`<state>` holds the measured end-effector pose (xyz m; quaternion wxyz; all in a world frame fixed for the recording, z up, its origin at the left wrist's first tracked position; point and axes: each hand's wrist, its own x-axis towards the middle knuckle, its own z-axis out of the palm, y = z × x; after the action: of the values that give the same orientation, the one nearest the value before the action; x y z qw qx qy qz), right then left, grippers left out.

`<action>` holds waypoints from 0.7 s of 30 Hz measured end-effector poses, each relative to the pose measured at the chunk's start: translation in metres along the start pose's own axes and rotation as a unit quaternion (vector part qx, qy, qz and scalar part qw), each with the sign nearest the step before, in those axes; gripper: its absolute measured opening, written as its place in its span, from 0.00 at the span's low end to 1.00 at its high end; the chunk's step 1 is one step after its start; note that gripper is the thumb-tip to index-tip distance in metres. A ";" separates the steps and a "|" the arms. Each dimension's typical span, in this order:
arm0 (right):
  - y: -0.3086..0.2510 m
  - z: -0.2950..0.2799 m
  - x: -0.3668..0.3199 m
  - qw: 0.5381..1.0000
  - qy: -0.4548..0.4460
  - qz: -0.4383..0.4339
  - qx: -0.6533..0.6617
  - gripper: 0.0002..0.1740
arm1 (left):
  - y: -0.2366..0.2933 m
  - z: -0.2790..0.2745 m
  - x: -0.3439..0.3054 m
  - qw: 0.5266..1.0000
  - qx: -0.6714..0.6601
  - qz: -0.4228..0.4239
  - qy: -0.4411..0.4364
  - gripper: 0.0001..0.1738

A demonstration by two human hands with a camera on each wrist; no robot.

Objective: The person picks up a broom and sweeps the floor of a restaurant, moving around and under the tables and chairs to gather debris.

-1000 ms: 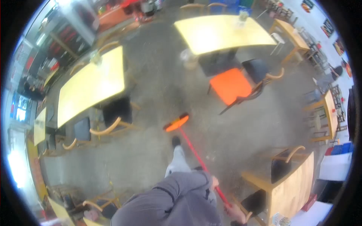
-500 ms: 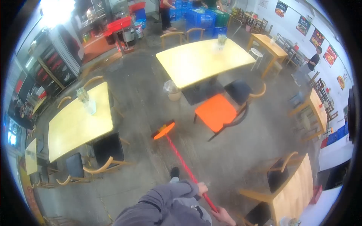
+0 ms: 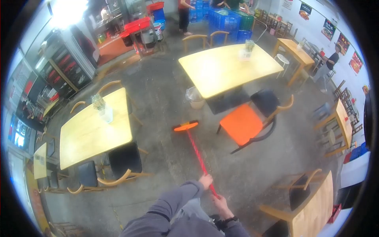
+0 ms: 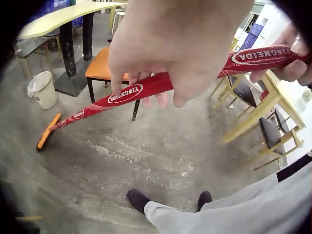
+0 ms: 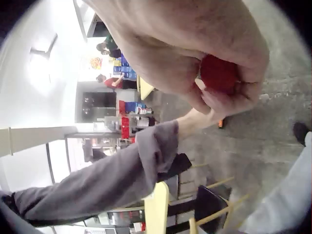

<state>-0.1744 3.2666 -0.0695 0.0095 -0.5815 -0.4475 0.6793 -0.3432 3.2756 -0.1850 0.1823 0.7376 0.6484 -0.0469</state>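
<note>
A long broom has a red handle [image 3: 198, 155] and an orange head [image 3: 185, 126] down at the grey floor, ahead of me. My left hand [image 3: 205, 181] grips the handle lower down, its fingers curled round it in the left wrist view. Nearer my body, my right hand [image 3: 222, 206] holds the top end of the handle. In the right wrist view the round red handle end [image 5: 218, 74] shows inside the right hand's curled fingers. The dark bristles under the orange head are mostly hidden.
Beyond the broom head stands a lined waste bin [image 3: 196, 103]. An orange-seated chair [image 3: 241, 124] is to its right, by a yellow table [image 3: 221, 73]. Another yellow table [image 3: 90, 134] with dark chairs is at left, a wooden table [image 3: 316, 209] at near right. A person [image 3: 329, 65] stands far right.
The broom head has moved forward over the floor, nearer the waste bin. Both hands have gone forward with the handle and keep their grip. The head view has shifted.
</note>
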 end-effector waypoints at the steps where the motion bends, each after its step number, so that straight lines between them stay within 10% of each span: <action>1: 0.008 -0.005 -0.004 0.999 0.047 0.006 0.003 0.16 | 0.013 0.013 -0.004 1.000 -0.015 -0.002 0.012 0.17; 9: 0.118 -0.062 -0.016 0.971 0.073 -0.067 -0.218 0.28 | 0.099 0.084 -0.014 0.999 -0.033 0.037 0.009 0.22; 16: 0.274 -0.206 -0.146 0.969 -0.032 -0.042 -0.243 0.27 | 0.324 0.126 -0.059 0.985 -0.049 0.112 -0.122 0.25; 21: 0.349 -0.261 -0.290 0.986 0.002 -0.088 -0.145 0.18 | 0.438 0.135 -0.084 0.887 -0.177 0.292 -0.312 0.23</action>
<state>0.3047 3.0585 -0.0386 -0.0139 -0.5361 -0.5906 0.6030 0.0925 3.1118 -0.1933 0.5083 0.7963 0.3111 -0.1041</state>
